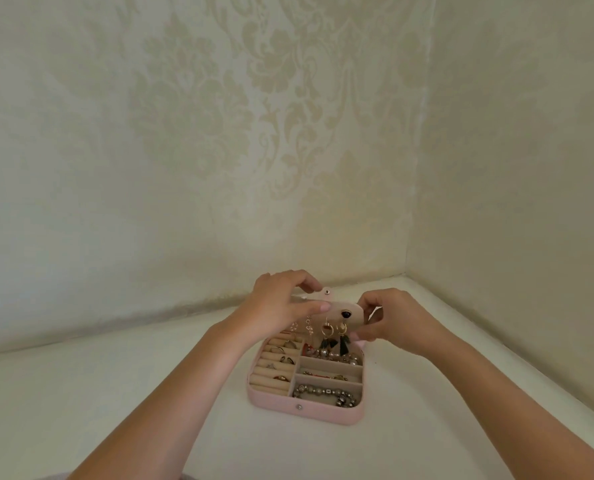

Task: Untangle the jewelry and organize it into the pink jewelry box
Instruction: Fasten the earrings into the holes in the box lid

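From my remote seat I see the pink jewelry box (302, 412) lying open on the white surface (150, 410), its base flat and its lid (302, 298) raised at the far side. The left hand (281, 303) grips the top of the lid: its fingers curl over the upper edge beside the pink snap tab (327, 291), and the thumb lies flat across the front of the cream earring panel (352, 315) that stands inside the lid. The right hand (392, 318) is at the panel's right edge, its thumb and fingers drawn narrow in a pinch on that edge. Its fingertips sit just beside the right one of two gold hoop earrings (326, 336) with dark tassels that hang from the panel. I cannot tell whether they touch that earring.

Inside the box, the left half holds cream ring rolls (274, 367) with several rings tucked between them. The right half is split into compartments. The nearest to the front wall holds a beaded bracelet (326, 393), the middle one holds small gold pieces, and the farthest holds a heap of pearly beads under the hanging tassels. A metal snap (299, 407) sits on the box's front wall. Patterned wallpaper (219, 133) rises behind the box.
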`<state>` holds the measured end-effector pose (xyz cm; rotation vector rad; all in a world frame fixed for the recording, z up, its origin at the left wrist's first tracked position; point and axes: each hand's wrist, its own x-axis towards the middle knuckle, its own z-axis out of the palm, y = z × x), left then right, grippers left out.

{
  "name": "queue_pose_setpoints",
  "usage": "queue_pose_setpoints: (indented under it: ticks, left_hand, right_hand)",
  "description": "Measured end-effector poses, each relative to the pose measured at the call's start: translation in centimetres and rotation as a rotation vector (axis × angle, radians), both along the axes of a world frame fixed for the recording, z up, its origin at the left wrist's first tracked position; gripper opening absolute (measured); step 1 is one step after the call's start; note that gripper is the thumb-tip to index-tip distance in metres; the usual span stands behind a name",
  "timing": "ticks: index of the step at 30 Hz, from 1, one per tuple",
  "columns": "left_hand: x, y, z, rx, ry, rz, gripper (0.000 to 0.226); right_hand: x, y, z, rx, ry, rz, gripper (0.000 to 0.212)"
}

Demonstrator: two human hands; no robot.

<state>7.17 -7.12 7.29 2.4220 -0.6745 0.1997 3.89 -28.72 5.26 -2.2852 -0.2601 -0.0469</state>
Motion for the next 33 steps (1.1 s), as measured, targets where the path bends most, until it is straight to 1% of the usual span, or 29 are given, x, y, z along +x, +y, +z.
queue_pose_setpoints:
  ticks: [2, 4, 7, 8, 9, 12, 15, 17, 19, 21, 25, 28, 33]
  left_hand:
    - [-0.1, 0.2, -0.2, -0.05, 0.02, -0.01, 0.021]
    - [-0.2, 0.2, -0.3, -0.077, 0.026, -0.019, 0.019]
    - [-0.2, 0.2, -0.5, -0.084, 0.016, -0.017, 0.018]
    - [-0.2, 0.3, -0.5, -0.087, 0.015, -0.017, 0.017]
    - [-0.2, 0.3, -0.5, -0.091, 0.016, -0.017, 0.017]
    - [0.0, 0.2, -0.4, -0.111, 0.021, -0.017, 0.014]
    - [0.1, 0.1, -0.6, -0.113, 0.014, -0.022, 0.009]
    - [0.3, 0.2, -0.9, -0.112, 0.012, -0.026, 0.007]
    - [0.2, 0.2, -0.9, -0.113, 0.004, -0.027, 0.006]
    - [0.1, 0.2, -0.8, -0.155, 0.011, -0.032, 0.005]
    - [0.1, -0.3, -0.5, -0.185, -0.01, -0.047, 0.003]
    - [0.3, -0.6, -0.5, -0.192, -0.026, -0.037, 0.003]
    - [0.7, -1.0, -0.6, -0.225, -0.033, -0.039, 0.007]
  right_hand:
    - [0.2, -1.5, 0.8, -0.077, 0.136, 0.095, 0.026]
    - [0.8, -3.0, 1.8, -0.104, 0.22, 0.096, 0.027]
    - [2.9, -3.8, 2.1, 0.065, 0.244, -0.064, 0.015]
    - [3.4, -3.6, 2.0, 0.075, 0.255, -0.101, 0.014]
    - [3.9, -3.4, 1.9, 0.053, 0.27, -0.107, 0.016]
    - [4.0, -2.9, 1.7, -0.05, 0.32, -0.035, 0.025]
    - [3.0, -3.1, 1.8, -0.215, 0.306, -0.058, 0.018]
    - [2.2, -3.3, 1.9, -0.272, 0.305, -0.079, 0.015]
    - [1.0, -3.4, 2.4, -0.324, 0.304, -0.055, 0.01]
    - [-0.5, -2.9, 2.7, -0.337, 0.234, 0.012, 0.014]
    - [-3.0, -0.1, 2.2, -0.241, -0.007, 0.133, 0.015]
    - [-3.2, 1.7, 0.1, -0.312, -0.167, 0.153, 0.02]
    - [-3.1, 4.2, -2.6, -0.34, -0.222, 0.067, 0.038]
